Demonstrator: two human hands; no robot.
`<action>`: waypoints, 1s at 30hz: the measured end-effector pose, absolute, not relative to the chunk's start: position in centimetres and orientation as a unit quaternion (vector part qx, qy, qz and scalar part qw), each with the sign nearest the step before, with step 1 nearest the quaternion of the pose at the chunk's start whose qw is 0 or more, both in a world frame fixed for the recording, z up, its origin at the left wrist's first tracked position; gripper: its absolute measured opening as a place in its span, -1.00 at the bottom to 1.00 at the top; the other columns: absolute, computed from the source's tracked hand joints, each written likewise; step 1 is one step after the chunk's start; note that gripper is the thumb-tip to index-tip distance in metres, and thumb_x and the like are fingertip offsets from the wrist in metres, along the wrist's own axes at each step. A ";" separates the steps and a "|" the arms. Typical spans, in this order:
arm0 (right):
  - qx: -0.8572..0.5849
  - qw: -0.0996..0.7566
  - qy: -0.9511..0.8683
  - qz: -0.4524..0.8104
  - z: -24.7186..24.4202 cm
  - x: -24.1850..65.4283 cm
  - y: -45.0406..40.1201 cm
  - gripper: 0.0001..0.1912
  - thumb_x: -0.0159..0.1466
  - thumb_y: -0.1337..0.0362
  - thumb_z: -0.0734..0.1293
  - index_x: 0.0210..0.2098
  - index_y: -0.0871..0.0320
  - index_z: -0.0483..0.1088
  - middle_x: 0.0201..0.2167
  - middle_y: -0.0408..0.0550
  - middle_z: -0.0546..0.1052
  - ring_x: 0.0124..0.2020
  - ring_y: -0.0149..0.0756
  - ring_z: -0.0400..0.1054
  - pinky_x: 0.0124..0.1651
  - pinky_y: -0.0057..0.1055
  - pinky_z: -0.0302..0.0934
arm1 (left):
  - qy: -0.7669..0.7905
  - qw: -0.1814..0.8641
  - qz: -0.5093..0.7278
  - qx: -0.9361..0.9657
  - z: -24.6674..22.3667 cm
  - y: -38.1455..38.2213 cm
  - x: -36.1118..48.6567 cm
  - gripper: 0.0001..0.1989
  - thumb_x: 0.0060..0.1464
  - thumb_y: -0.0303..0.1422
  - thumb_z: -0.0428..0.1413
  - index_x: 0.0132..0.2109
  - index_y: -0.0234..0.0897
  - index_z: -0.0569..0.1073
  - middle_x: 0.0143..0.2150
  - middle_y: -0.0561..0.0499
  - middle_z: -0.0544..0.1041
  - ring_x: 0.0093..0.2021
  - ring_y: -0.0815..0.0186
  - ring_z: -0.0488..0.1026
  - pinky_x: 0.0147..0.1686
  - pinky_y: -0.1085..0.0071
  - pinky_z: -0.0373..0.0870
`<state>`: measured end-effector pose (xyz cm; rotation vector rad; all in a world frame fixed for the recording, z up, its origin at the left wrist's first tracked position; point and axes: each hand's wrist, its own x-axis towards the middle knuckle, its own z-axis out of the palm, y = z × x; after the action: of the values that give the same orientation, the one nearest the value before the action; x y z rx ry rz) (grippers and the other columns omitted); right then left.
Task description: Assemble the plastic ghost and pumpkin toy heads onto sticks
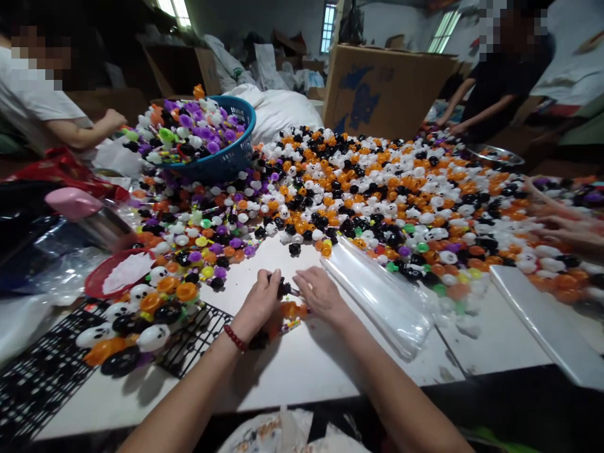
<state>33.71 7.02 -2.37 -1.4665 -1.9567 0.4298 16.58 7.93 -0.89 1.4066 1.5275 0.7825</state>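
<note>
My left hand [260, 301], with a red bead bracelet at the wrist, is closed around a small black piece [284, 288] near the table's front. Close on its right, my right hand [321, 293] pinches the thin end of that same piece. Orange pieces [291, 311] and colourful bits lie under and between the hands on the white table [302, 371]. Just right of my right hand is a stack of clear plastic bags [377, 292]. Black, white and orange figures [153, 338] are grouped to the left on a black grid.
A large heap of small figures [358, 189] covers the back. Behind stand a blue basket [245, 135] and a cardboard box [377, 88]. At left are a red basket [94, 280] and a pink-topped bottle [75, 204]. People work at both sides; another person's hand [566, 229] reaches in at right.
</note>
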 end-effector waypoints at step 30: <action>-0.750 0.163 -0.636 0.080 -2.9 39.3 19.4 -0.78 0.26 0.49 0.21 -0.18 0.34 0.47 -0.03 0.33 0.40 -0.12 -0.06 0.38 -0.08 -0.23 0.21 | 0.426 0.754 0.451 0.216 -2.0 11.5 16.4 -0.79 0.23 -0.28 0.09 -0.28 -0.37 0.37 -0.41 -0.14 0.53 -0.55 0.46 0.42 -0.57 0.61 0.36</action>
<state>39.25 19.39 -2.94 -2.1390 -1.8143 0.2293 16.43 11.52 -2.01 0.4706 0.9287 0.9847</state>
